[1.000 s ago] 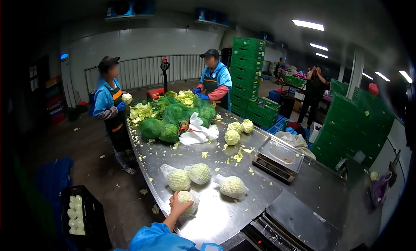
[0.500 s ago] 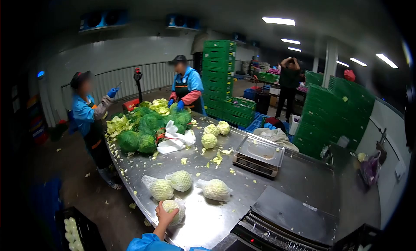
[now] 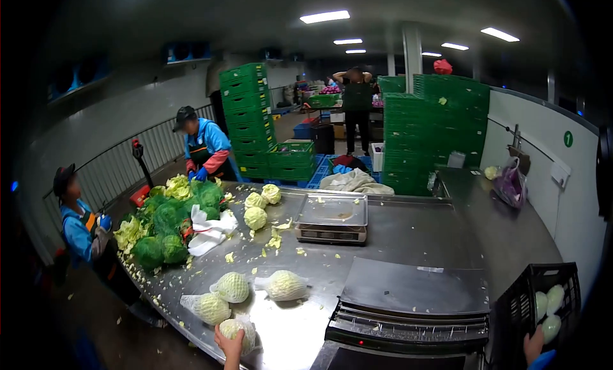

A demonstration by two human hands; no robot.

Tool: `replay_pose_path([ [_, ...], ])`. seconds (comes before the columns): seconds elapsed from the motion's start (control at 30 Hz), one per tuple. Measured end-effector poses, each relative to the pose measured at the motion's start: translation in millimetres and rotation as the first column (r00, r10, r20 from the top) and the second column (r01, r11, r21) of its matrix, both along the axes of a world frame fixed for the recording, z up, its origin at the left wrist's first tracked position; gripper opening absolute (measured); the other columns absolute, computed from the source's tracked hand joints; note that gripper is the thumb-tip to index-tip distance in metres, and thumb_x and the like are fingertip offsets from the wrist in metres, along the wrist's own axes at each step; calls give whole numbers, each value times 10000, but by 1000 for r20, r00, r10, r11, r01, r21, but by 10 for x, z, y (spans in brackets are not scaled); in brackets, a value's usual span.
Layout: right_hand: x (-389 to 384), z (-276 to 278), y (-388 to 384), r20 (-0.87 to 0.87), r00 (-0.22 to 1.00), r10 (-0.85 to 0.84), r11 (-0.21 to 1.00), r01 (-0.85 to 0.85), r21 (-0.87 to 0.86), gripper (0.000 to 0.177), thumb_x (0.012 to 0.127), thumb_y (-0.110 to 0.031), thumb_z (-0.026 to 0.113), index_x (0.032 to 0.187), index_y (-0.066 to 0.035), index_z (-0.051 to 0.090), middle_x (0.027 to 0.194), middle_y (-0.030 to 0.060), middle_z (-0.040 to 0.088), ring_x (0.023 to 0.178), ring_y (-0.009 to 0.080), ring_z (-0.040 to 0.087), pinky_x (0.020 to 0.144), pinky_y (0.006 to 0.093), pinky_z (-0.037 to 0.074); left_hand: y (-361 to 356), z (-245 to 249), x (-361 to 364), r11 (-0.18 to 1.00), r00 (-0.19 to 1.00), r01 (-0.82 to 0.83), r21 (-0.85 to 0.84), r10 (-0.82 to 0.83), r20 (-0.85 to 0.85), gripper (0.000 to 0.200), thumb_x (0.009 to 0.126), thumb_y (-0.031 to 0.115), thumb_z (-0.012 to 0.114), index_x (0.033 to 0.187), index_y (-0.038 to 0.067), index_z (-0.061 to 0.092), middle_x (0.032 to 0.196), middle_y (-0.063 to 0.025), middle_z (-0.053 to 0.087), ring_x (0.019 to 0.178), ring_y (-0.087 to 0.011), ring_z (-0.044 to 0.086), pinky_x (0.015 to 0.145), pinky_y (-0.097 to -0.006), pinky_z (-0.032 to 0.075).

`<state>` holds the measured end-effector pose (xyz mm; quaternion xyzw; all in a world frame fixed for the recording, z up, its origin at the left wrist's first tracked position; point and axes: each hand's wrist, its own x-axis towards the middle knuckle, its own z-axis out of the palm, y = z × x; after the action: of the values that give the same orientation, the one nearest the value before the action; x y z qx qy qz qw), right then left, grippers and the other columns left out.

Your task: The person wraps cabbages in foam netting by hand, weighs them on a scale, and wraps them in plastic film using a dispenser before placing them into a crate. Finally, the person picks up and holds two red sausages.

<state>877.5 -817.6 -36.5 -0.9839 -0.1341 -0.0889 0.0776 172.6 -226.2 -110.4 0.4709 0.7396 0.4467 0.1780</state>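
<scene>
Your bare left hand (image 3: 231, 341) is at 7 o'clock in the view, its back toward you, thumb parted from fingers curved in a wide clasp, wrist bare below. Your bare right hand (image 3: 534, 346) is at 4 o'clock, fingers pointing up, only partly visible above a blue sleeve (image 3: 543, 361).

Four white-netted cabbages (image 3: 283, 285) — three bare cabbages (image 3: 255, 218) grouped — one scale (image 3: 331, 220) (plus one black crate (image 3: 525, 290))
</scene>
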Motion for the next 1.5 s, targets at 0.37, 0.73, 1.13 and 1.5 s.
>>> replay_pose_path([
  [0.37, -276, 411, 277, -73, 997, -27, 1000, 27, 5, 622, 803, -203, 604, 1279, 105, 348, 1158, 296, 489, 1066, 426, 465, 927, 438, 371, -8, 6, 55, 998, 1000, -7, 63, 8, -22, 892, 599, 278, 760, 1336, 69, 302, 1278, -237, 336, 1157, -399, 371, 981, -442, 315],
  [0.73, -536, 733, 578, -116, 992, -45, 999, 42, -25, 605, 812, -161, 596, 1279, 125, 339, 1136, 306, 501, 1064, 425, 476, 925, 435, 380, 12, 22, -98, 999, 998, 48, 11, -49, 43, 890, 632, 292, 763, 1347, 55, 288, 1330, -234, 304, 1216, -384, 318, 1014, -438, 283],
  [1.13, -237, 461, 249, -69, 994, 81, 996, -78, 46, 631, 778, -169, 618, 1282, 96, 344, 1128, 301, 511, 1053, 438, 479, 909, 432, 390, -107, -15, 108, 994, 999, -13, 108, 16, -30, 862, 639, 287, 758, 1346, 85, 308, 1318, -227, 326, 1220, -385, 322, 1015, -445, 287],
  [1.5, -293, 551, 337, -112, 992, 60, 997, -53, 64, 612, 771, -168, 619, 1262, 102, 371, 1137, 304, 506, 1077, 427, 473, 934, 411, 379, -114, -73, 98, 990, 999, -10, 138, 16, -40, 867, 625, 278, 761, 1341, 79, 314, 1318, -220, 329, 1214, -385, 333, 1017, -446, 287],
])
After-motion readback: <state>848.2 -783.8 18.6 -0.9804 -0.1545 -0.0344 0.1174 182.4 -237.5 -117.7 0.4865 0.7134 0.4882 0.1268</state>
